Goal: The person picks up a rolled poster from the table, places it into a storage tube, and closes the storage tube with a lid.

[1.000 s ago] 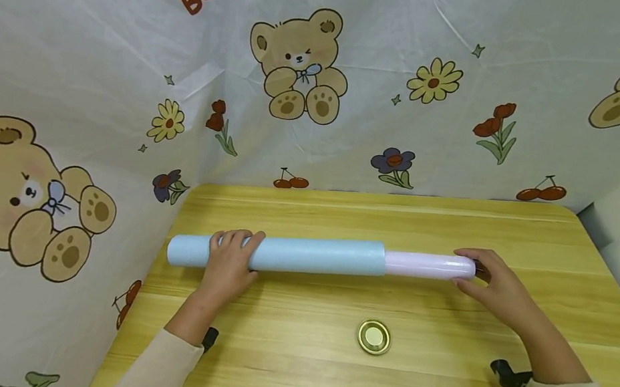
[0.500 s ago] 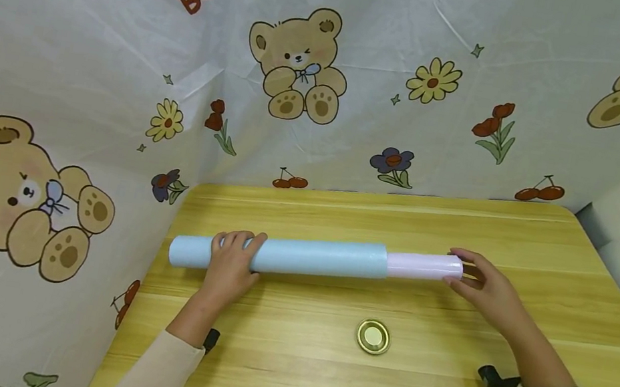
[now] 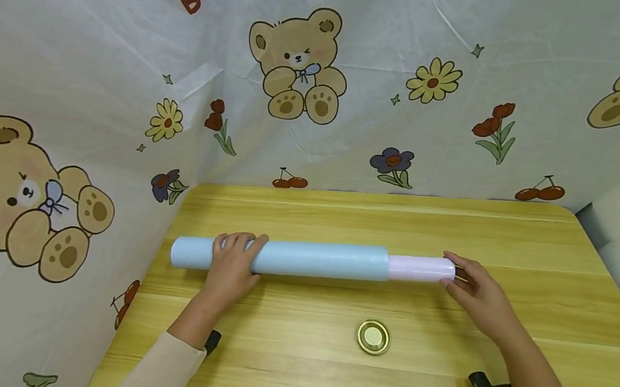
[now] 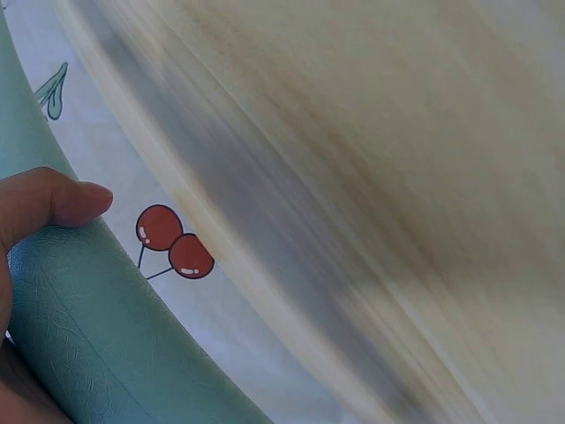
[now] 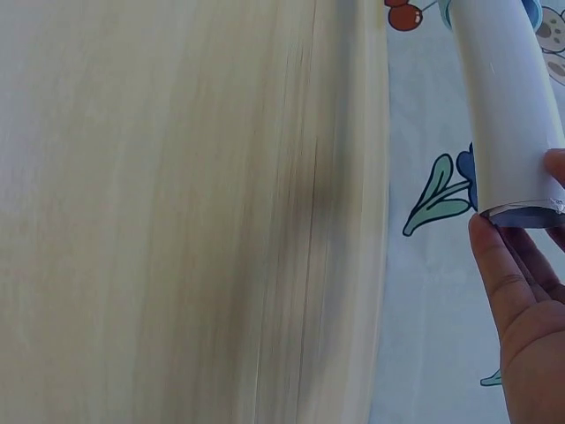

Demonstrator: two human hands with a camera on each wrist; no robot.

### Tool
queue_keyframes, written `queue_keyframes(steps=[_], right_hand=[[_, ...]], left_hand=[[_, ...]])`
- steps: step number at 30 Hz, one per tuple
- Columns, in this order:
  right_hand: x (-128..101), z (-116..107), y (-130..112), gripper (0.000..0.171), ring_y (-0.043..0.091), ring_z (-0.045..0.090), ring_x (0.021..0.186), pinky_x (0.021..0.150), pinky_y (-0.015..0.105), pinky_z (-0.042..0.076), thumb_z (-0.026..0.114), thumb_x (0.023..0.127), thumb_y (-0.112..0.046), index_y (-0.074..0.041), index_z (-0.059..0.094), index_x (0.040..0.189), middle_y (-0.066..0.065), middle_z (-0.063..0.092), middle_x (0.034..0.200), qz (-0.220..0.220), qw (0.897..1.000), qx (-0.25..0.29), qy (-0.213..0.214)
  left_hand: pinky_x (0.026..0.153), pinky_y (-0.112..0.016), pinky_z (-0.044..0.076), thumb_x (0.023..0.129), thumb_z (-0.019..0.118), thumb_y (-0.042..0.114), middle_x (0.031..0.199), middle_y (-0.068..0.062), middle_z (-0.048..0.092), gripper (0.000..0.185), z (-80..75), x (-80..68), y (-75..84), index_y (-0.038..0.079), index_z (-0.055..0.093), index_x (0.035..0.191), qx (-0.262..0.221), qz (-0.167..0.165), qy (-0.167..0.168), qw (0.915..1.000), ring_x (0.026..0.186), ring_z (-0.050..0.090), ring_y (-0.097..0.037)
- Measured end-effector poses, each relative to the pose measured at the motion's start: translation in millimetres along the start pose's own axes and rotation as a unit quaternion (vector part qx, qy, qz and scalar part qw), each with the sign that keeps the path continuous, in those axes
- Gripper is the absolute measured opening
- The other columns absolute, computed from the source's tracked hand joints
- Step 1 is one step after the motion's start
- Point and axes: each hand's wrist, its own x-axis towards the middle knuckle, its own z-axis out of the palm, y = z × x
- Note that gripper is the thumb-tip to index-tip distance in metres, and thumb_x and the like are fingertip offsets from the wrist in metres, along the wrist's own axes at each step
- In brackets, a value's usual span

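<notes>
A long light blue roll (image 3: 324,260), textured on its surface in the left wrist view, lies level across the view, apparently held just above the table. My left hand (image 3: 232,269) grips it left of its middle, fingers over the top and thumb on the near side. A thinner pale lilac roll (image 3: 420,269) sticks out of the blue roll's right end, its other part hidden inside. At the lilac roll's free end, my right hand (image 3: 479,298) pinches the rim between thumb and fingers. The right wrist view shows this end as hollow and dark inside.
A round gold lid (image 3: 373,337) lies on the wooden table (image 3: 281,378) in front of the rolls. Behind and to the left hangs a white cloth (image 3: 370,41) printed with bears and flowers. Black camera mounts are at both wrists.
My right hand has moved left, and the lilac roll has slid further into the blue roll, so less of it shows. My left hand keeps its grip with barely any shift.
</notes>
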Motion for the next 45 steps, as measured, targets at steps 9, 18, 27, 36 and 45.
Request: queue_keyframes(steps=[9,18,27,36,45], right_hand=[[-1,9,-1,0.053,-0.017,0.049,0.117,0.093,0.003,0.046,0.061,0.101,-0.011,-0.003,0.044,0.150,0.024,0.047,0.143,0.014,1.000,0.026,0.003],[0,14,-6,0.052,-0.017,0.049,0.115,0.092,0.002,0.045,0.063,0.101,-0.018,-0.006,0.046,0.148,0.020,0.051,0.144,0.034,0.999,0.012,0.007],[3,19,-9,0.050,-0.017,0.050,0.112,0.091,0.002,0.046,0.065,0.100,-0.019,-0.006,0.049,0.146,0.020,0.055,0.140,0.039,0.999,-0.002,0.014],[4,24,-12,0.048,-0.018,0.051,0.113,0.092,0.003,0.046,0.062,0.101,-0.017,-0.004,0.050,0.146,0.019,0.052,0.141,0.031,0.999,0.013,0.005],[6,29,-16,0.047,-0.017,0.052,0.112,0.091,0.006,0.049,0.061,0.102,-0.019,-0.008,0.052,0.146,0.017,0.054,0.141,0.034,0.999,0.009,-0.002]], left_hand=[[0.114,-0.060,0.027,0.071,0.092,0.014,0.134,-0.013,0.058,0.084,2.4,-1.6,0.0,0.020,0.053,0.145,0.000,0.002,0.000,1.0000,0.127,0.051,-0.038],[0.114,-0.060,0.026,0.071,0.092,0.014,0.135,-0.013,0.058,0.084,3.0,-1.1,1.4,0.020,0.052,0.145,-0.001,0.002,0.000,1.0000,0.128,0.050,-0.038],[0.114,-0.060,0.026,0.071,0.091,0.014,0.135,-0.013,0.057,0.083,1.4,0.4,3.0,0.020,0.052,0.145,-0.002,0.003,0.000,1.0000,0.128,0.050,-0.038],[0.114,-0.060,0.026,0.072,0.091,0.015,0.135,-0.013,0.057,0.083,1.7,1.2,4.5,0.020,0.052,0.145,0.000,0.004,-0.004,1.0000,0.129,0.050,-0.037],[0.115,-0.059,0.025,0.072,0.091,0.014,0.135,-0.012,0.057,0.083,2.2,1.8,6.2,0.021,0.051,0.145,-0.004,0.002,-0.006,1.0000,0.129,0.049,-0.036]])
